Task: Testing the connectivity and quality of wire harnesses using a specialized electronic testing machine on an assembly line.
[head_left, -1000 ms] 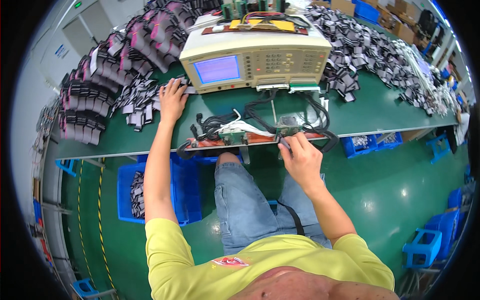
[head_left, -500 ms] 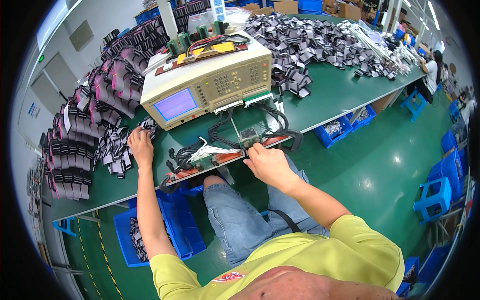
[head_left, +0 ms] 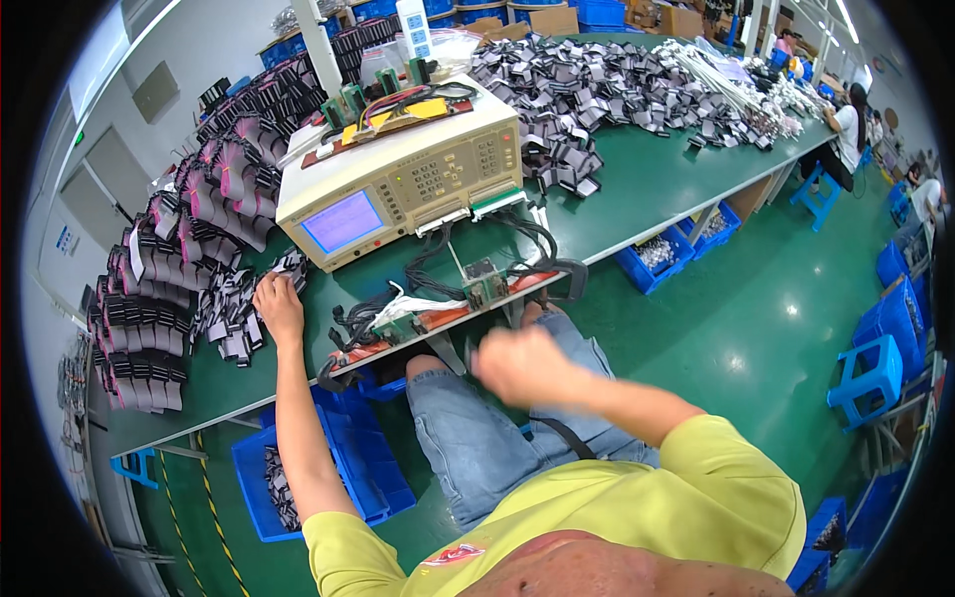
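My left hand rests at the edge of a loose pile of short grey ribbon cables with black connectors. Its fingers are curled down on a ribbon cable there. My right hand is above my lap, in front of the table edge, smeared by motion. It looks closed, with a dark blurred piece like a short ribbon cable at its fingertips. Just beyond it, a test fixture with green circuit boards sits on the table's front edge. Black cables link it to a beige bench tester with a lit screen.
Bundled ribbon cables are stacked at the left. A large heap of ribbon cables covers the far table. Black clamps grip the front edge. A blue bin stands below left; blue stools stand at right.
My right hand has left the fixture and drawn back toward me, over my lap. My left hand stays at the loose pile. The view has shifted slightly.
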The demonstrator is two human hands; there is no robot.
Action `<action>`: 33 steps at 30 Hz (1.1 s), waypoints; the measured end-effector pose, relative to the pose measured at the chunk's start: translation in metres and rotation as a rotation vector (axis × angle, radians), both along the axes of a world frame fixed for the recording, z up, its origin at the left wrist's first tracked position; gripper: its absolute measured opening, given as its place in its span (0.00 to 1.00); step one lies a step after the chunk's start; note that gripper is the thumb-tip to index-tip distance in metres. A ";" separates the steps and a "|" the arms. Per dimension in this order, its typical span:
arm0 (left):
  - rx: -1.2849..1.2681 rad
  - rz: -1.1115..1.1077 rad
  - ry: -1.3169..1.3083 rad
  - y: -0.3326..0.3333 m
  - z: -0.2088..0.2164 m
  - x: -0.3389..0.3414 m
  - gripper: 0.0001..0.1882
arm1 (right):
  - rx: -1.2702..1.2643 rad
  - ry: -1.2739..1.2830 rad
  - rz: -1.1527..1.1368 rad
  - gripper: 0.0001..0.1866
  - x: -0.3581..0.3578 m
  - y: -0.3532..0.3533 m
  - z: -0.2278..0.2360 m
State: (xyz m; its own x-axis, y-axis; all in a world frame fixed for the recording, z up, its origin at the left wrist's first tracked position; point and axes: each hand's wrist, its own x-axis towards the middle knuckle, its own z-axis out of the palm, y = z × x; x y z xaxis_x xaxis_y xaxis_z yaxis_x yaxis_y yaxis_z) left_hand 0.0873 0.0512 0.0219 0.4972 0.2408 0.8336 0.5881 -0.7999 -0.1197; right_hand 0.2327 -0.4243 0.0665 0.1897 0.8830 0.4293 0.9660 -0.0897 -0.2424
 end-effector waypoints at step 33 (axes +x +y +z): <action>-0.107 -0.051 -0.178 -0.001 0.014 0.001 0.04 | 0.197 -0.123 -0.773 0.24 0.318 -0.018 -0.059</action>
State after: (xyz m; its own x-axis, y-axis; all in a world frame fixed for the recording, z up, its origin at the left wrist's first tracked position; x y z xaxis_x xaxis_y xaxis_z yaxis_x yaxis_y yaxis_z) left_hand 0.0881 0.0504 0.0362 0.3581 0.3109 0.8804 0.5512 -0.8315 0.0694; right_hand 0.5502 -0.4423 0.0071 0.6572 0.4270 0.6211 0.6688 -0.7103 -0.2193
